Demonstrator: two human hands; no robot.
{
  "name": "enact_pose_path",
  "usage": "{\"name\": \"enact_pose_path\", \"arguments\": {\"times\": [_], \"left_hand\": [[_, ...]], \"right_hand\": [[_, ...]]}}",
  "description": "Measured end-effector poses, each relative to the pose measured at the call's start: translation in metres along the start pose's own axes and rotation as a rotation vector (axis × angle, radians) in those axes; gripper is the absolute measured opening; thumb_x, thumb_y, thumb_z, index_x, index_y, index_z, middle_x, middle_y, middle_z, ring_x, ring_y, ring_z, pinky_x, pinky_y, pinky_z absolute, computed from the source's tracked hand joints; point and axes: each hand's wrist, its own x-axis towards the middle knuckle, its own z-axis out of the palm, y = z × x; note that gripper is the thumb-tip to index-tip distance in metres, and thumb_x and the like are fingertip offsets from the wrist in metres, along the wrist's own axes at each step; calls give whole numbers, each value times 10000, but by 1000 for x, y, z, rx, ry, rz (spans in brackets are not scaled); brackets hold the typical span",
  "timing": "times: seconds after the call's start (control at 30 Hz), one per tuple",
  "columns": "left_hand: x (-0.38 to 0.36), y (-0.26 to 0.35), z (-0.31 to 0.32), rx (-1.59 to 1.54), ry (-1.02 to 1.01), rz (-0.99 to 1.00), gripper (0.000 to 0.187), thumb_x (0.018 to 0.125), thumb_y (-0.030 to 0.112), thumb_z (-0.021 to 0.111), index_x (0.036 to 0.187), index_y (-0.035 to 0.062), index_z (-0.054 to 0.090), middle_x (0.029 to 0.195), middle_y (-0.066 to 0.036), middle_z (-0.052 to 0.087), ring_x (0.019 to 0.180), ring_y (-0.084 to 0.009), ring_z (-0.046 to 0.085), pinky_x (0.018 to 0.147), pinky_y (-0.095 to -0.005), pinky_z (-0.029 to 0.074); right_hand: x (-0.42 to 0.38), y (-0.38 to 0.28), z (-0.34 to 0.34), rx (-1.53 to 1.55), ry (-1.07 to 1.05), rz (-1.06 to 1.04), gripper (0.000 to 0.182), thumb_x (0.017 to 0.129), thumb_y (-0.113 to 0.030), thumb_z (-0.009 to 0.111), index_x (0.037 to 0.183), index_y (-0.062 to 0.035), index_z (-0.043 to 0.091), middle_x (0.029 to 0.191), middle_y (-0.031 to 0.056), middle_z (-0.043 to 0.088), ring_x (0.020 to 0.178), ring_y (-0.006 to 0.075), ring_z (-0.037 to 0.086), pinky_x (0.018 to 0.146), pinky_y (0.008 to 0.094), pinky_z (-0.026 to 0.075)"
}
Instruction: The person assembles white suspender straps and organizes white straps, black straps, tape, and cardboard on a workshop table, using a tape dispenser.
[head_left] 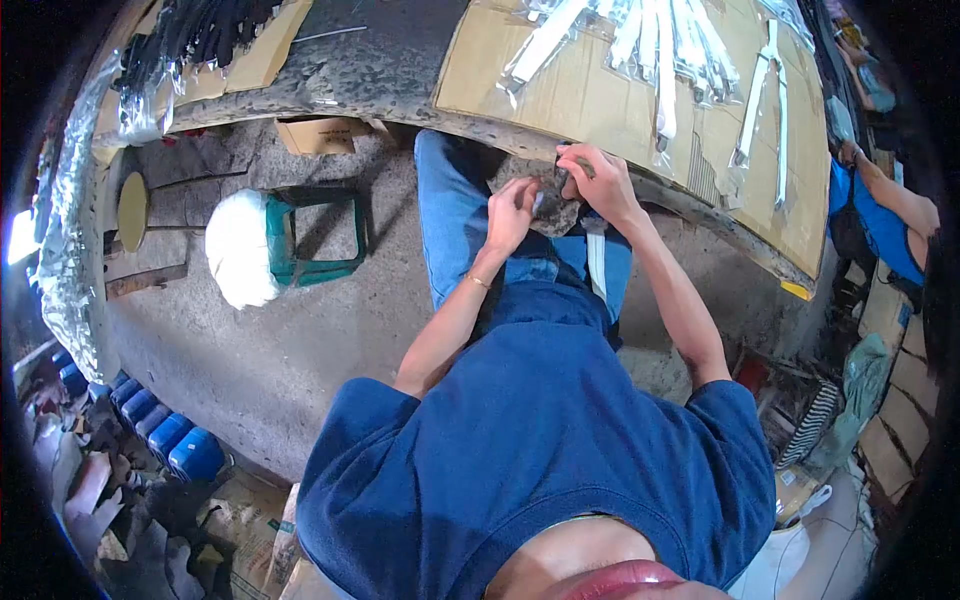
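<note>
Concrete workshop floor, grey (330,350); dark, mottled desk (360,75) arcing from 10 to 2 o'clock, brown flat cardboard sheet (590,105) on it. Head view, the only one; clock is about frame centre.

Person seated at the desk: navy short-sleeved shirt (580,400), blue denim trousers (450,220). Both hands at about 1 o'clock, above the lap by the desk's near edge. Left hand (511,212), thin bracelet at the wrist: grip nearly closed, fingers bent; can't tell if anything is in it. Right hand (603,185): thumb and fingers bent toward each other, small dark piece (567,182) at the fingertips; can't tell if it's pinched. White flat narrow strap (597,265) lies along the right thigh, just below the right hand.

On the cardboard, 1 o'clock: white straps in clear plastic (665,70). 10–11 o'clock, on the desk: bundled black straps (205,40). Between 9 and 10: green plastic stool (355,225) on its side, white fluffy cover (240,248) on one end. 8 o'clock: row of blue plastic containers (195,455). Another person in bright blue (880,230) between 2 and 3.
</note>
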Motion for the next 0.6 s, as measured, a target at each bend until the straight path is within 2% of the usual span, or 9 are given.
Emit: {"name": "enact_pose_path", "arguments": {"times": [0.07,0.13,0.17,0.23,0.27,0.33,0.4,0.5,0.6], "left_hand": [[-6,1,-6,20,17,-56,158,945,94,606,1023,-21,682,975,-113,712,832,-164,659,765,-297,516],[-6,27,-20,-87,-28,-195,182,963,110,587,1036,-25,684,984,-84,713,867,-125,637,799,-282,508],[-7,35,-25,-170,-35,-172,201,978,118,564,1048,-27,685,990,-66,711,907,-103,616,829,-268,494],[-4,56,-36,-193,-34,-175,205,981,118,561,1052,-30,683,986,-63,710,915,-103,613,834,-265,489],[-3,67,-41,-220,-41,-178,208,983,118,557,1055,-32,681,982,-61,710,924,-104,611,839,-261,484],[3,86,-50,-207,-81,-234,208,983,120,561,1060,-34,677,982,-57,708,922,-99,604,827,-254,481],[8,94,-53,-167,-28,-115,184,949,112,596,1028,-31,680,892,-106,714,796,-112,622,726,-288,508],[16,105,-62,-98,-66,-105,194,979,128,571,1055,-13,680,954,-48,708,858,-71,570,758,-252,487],[24,121,-72,-7,-59,-88,184,969,131,589,1047,-6,683,940,-63,706,808,-78,572,723,-262,492]], "right_hand": [[-1,-3,-2,58,-35,93,143,845,-32,694,972,-25,629,904,104,705,864,262,695,743,347,546],[4,-10,-5,115,53,-28,285,840,-30,704,1107,-24,603,1040,101,694,951,234,687,801,322,536],[4,-17,-7,119,51,-29,285,840,-30,704,1107,-24,603,1040,101,694,951,234,687,801,322,536],[9,-45,-10,324,102,84,484,832,-36,716,1271,-29,512,1199,105,642,1032,233,665,859,328,522],[11,-56,-11,327,104,80,484,832,-36,716,1271,-29,512,1199,105,642,1032,233,665,859,328,522],[14,-74,-14,352,-53,120,621,828,-37,718,1371,-43,417,1281,117,596,1067,231,653,872,346,521],[18,-86,-11,327,-42,77,635,814,-7,712,1374,-52,416,1268,130,595,1003,212,672,857,343,527],[28,-97,-5,391,-59,81,688,776,82,684,1389,-66,409,1177,136,606,859,180,684,799,312,536],[38,-108,-10,392,-62,119,677,780,107,664,1387,-56,412,1124,128,595,839,168,672,791,290,530]]}}
